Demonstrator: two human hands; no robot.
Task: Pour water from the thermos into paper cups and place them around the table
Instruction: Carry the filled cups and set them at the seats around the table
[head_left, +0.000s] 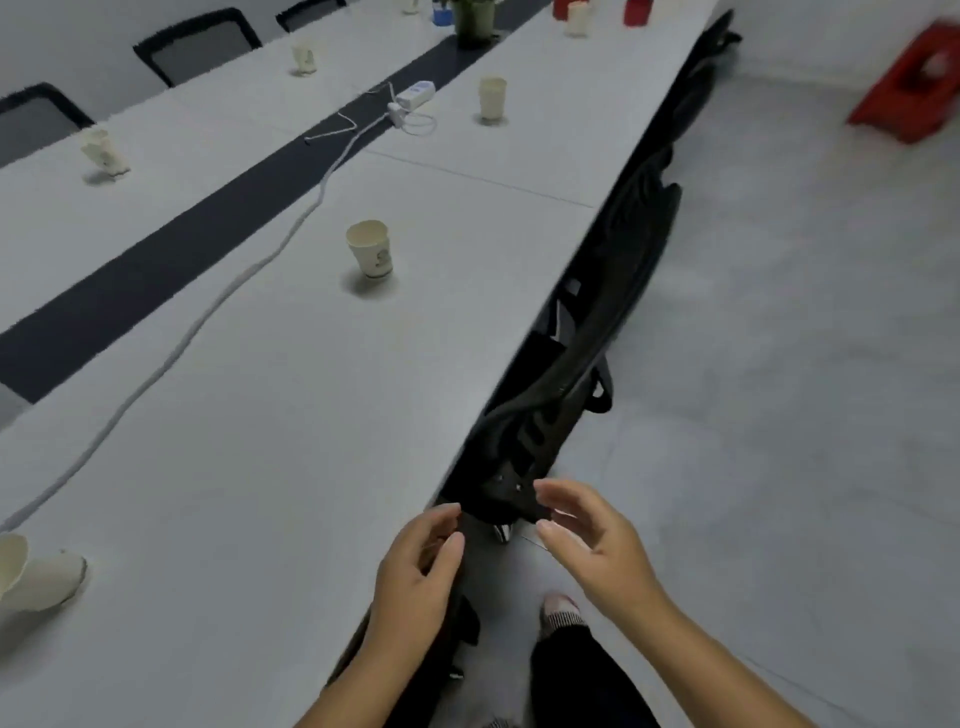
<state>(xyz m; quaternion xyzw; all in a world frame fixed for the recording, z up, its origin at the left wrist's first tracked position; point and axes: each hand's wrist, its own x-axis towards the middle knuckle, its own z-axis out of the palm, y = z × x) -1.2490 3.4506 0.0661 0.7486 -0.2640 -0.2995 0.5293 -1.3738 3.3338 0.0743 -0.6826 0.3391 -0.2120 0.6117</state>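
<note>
Both hands hover empty at the table's (260, 467) near edge: the left hand (415, 566) loosely curled, the right hand (592, 545) with fingers relaxed and spread, neither holding anything. A paper cup (39, 577) stands at the lower left, another cup (370, 249) mid-table, a third cup (492, 97) farther along. The thermos cannot be made out.

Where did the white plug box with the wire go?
In the head view, the white power strip lies far up the table, on the dark middle stripe, just left of a paper cup.
</note>
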